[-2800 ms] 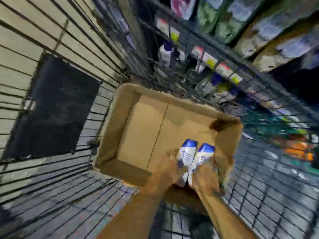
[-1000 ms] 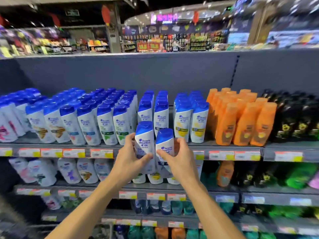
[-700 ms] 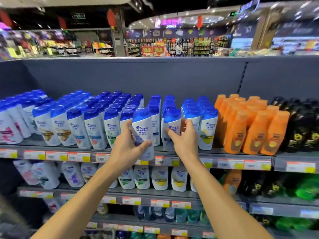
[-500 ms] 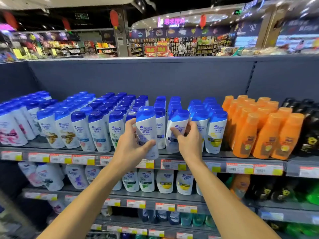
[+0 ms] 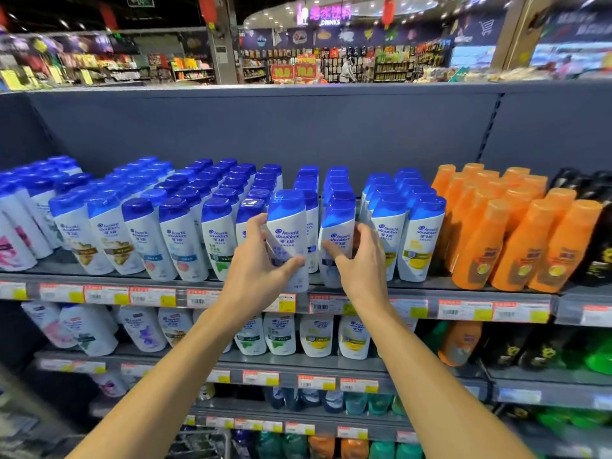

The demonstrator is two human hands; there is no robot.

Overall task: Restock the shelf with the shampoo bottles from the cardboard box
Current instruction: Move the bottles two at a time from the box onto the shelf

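The left hand (image 5: 256,271) is wrapped round a white shampoo bottle (image 5: 287,240) with a blue cap, thumb across the lower label, fingers behind; the bottle stands upright at the front edge of the top shelf (image 5: 430,286), its base at the lip; the right hand (image 5: 359,260) is clasped on a second bottle (image 5: 337,233) just beside the first, thumb on the front, fingers round its right side; this one also stands at the shelf front, leaning slightly left; the two bottles sit close with a narrow gap, in line with the rows of like blue-capped bottles (image 5: 178,240) behind and to either side; orange bottles (image 5: 516,240) fill the shelf to the right, well apart from the hands; price tags (image 5: 463,309) run along the shelf edge; the cardboard box is out of view
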